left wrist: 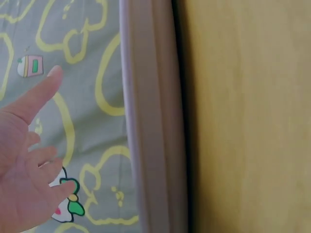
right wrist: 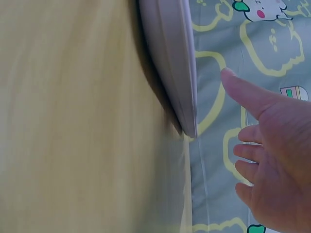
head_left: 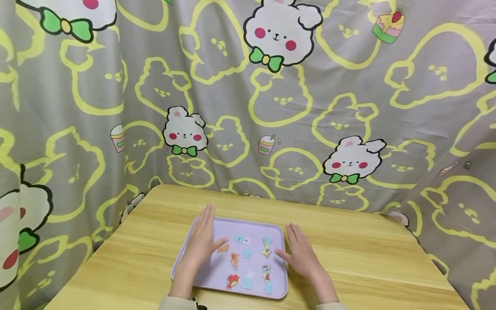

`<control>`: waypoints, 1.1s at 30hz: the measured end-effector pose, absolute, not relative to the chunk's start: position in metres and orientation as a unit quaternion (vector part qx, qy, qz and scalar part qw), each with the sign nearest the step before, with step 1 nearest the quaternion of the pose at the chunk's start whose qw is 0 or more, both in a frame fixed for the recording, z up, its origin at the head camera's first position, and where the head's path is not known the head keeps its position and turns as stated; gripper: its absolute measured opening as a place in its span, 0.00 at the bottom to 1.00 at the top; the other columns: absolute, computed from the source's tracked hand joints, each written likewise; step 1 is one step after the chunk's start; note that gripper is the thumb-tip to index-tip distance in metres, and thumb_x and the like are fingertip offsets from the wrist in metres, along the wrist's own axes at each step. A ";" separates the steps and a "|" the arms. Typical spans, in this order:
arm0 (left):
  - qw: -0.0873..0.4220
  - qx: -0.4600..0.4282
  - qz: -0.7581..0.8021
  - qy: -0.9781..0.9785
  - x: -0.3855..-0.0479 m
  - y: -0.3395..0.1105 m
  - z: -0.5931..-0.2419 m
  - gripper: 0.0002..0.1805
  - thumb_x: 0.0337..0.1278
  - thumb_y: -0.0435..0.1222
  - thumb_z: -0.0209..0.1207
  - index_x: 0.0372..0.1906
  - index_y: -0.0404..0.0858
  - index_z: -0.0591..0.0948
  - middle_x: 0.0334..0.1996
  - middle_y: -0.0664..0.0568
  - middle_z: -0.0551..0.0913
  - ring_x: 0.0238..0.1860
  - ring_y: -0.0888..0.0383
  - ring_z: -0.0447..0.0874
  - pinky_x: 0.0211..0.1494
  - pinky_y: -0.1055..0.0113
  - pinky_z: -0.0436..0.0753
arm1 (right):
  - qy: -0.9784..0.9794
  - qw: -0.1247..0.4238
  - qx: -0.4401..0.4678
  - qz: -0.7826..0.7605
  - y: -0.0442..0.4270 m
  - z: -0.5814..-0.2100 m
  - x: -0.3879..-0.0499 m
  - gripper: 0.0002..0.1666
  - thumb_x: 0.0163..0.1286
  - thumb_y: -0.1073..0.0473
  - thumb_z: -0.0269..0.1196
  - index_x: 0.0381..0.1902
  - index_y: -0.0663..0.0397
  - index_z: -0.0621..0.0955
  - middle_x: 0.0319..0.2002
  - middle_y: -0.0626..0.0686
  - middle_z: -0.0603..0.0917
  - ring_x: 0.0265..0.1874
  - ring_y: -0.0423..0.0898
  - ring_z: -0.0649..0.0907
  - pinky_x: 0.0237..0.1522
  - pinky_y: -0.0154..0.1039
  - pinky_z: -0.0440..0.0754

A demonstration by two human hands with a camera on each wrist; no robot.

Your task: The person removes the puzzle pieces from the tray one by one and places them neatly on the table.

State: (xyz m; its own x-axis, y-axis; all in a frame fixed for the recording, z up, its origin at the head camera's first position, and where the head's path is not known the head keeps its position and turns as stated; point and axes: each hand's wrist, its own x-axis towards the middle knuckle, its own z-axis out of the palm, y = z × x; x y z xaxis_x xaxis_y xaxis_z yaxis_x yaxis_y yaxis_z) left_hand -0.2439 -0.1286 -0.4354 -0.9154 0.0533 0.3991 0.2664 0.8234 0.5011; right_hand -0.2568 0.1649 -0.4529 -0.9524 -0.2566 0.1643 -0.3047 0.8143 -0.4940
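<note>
A lavender tray [head_left: 217, 275] lies on the wooden table, holding several small flat puzzle-like pieces. Among them are a red-and-yellow piece [head_left: 233, 281], an orange piece [head_left: 234, 260], a light blue piece [head_left: 247, 254] and a multicoloured piece [head_left: 266, 272]. My left hand [head_left: 200, 244] is held over the tray's left side with straight fingers and the thumb spread inward. Beside the right rim, my right hand [head_left: 303, 257] has its fingers straight and its thumb toward the tray. Both wrist views show the left palm [left wrist: 29, 170] and right palm [right wrist: 286, 160] holding nothing.
The wooden table [head_left: 368, 258] extends around the tray on all sides. Behind it and along both sides hangs a grey curtain [head_left: 228, 99] printed with yellow outlines and white rabbit faces.
</note>
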 end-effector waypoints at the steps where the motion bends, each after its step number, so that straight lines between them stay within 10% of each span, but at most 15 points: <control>1: 0.188 -0.085 -0.285 -0.936 -0.244 -0.131 -0.436 0.57 0.47 0.41 0.72 0.76 0.28 0.51 0.76 0.33 0.52 0.77 0.36 0.51 0.77 0.39 0.55 | -0.951 0.044 0.150 0.268 0.163 -0.453 -0.258 0.51 0.66 0.47 0.65 0.74 0.68 0.57 0.76 0.68 0.55 0.77 0.66 0.52 0.77 0.63 0.49; 33: 0.091 0.011 -0.343 -0.935 -0.230 -0.196 -0.437 0.38 0.57 0.32 0.65 0.69 0.22 0.63 0.68 0.26 0.65 0.70 0.30 0.62 0.72 0.40 0.65 | -0.949 0.007 0.194 0.246 0.137 -0.458 -0.267 0.47 0.60 0.49 0.71 0.68 0.72 0.66 0.69 0.70 0.67 0.69 0.66 0.68 0.71 0.59 0.66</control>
State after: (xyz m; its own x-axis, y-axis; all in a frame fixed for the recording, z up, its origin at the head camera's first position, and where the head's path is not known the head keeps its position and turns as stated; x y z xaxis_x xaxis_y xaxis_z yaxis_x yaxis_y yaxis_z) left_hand -0.2296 -0.1960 -0.4371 -0.9834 -0.0828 0.1617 0.0414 0.7645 0.6433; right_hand -0.2673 0.1370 -0.4580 -0.9243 -0.3654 0.1099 -0.3727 0.8031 -0.4649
